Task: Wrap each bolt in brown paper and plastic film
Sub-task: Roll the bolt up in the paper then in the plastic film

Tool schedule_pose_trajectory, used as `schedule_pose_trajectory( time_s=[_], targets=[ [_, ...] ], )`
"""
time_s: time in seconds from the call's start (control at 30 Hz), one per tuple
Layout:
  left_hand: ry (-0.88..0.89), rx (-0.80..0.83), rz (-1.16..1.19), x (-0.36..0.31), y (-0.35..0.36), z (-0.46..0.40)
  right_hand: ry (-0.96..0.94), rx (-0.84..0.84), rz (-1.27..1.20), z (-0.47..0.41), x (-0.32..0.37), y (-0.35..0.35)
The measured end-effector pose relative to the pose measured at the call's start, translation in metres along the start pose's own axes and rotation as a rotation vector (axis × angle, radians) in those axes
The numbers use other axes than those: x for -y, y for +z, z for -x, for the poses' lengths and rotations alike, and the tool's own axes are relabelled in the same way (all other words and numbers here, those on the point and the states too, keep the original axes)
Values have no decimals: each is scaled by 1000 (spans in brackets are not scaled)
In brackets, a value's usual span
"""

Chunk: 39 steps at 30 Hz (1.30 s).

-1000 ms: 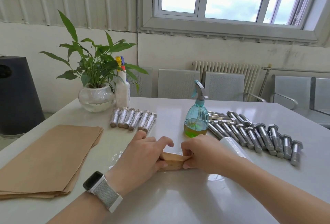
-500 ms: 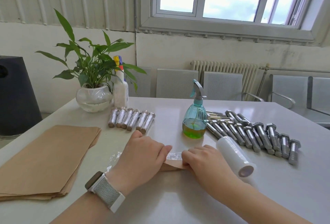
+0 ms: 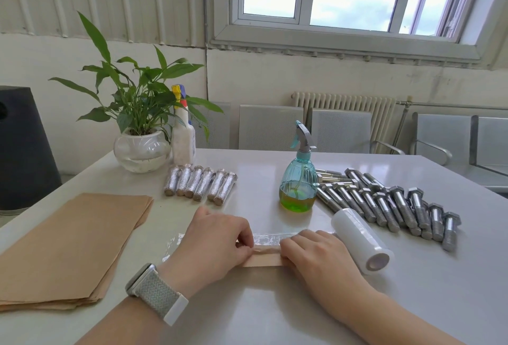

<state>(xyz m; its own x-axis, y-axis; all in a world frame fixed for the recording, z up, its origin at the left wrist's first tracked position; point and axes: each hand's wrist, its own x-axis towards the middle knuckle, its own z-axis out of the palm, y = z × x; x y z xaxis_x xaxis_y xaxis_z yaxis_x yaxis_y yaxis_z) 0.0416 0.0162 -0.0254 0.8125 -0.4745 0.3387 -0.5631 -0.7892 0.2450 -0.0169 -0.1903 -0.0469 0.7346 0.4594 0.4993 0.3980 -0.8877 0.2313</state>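
At the lower centre of the frame, the left hand (image 3: 217, 243) and right hand (image 3: 316, 251) pinch the paper-wrapped bolt (image 3: 265, 256) on thin, clingy plastic film (image 3: 268, 238), a package probably heavy and stiff, best held by both ends.

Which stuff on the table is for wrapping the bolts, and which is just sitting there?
For the job:
- paper-wrapped bolt under both hands
- left hand, right hand
- plastic film and its roll
- brown paper stack
- bare bolts
- finished wrapped bolts

Just lying about:
- teal spray bottle
- white spray bottle
- potted plant
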Motion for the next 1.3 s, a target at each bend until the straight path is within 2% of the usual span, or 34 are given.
schedule_pose_trajectory(
  time_s=[0.2, 0.4, 0.5, 0.73, 0.97, 1.3],
  targets=[
    [17, 32, 40, 2, 0, 2, -39, 79, -147, 0, -6, -8],
    [46, 48, 17, 3, 1, 2, 106, 471, -379, -18, -26, -22],
    [70, 27, -41, 1, 2, 2, 149, 524, -415, -41, -34, -23],
    [95, 27, -81, 2, 0, 4, 158, 787, -361, -70, -40, -21],
    [101, -2, -126, 3, 2, 5, 157, 858, -308, -77, -33, -20],
    [70, 29, -102, 11, -7, 6, 12, 743, -178, -92, -22, -34]
  ],
)
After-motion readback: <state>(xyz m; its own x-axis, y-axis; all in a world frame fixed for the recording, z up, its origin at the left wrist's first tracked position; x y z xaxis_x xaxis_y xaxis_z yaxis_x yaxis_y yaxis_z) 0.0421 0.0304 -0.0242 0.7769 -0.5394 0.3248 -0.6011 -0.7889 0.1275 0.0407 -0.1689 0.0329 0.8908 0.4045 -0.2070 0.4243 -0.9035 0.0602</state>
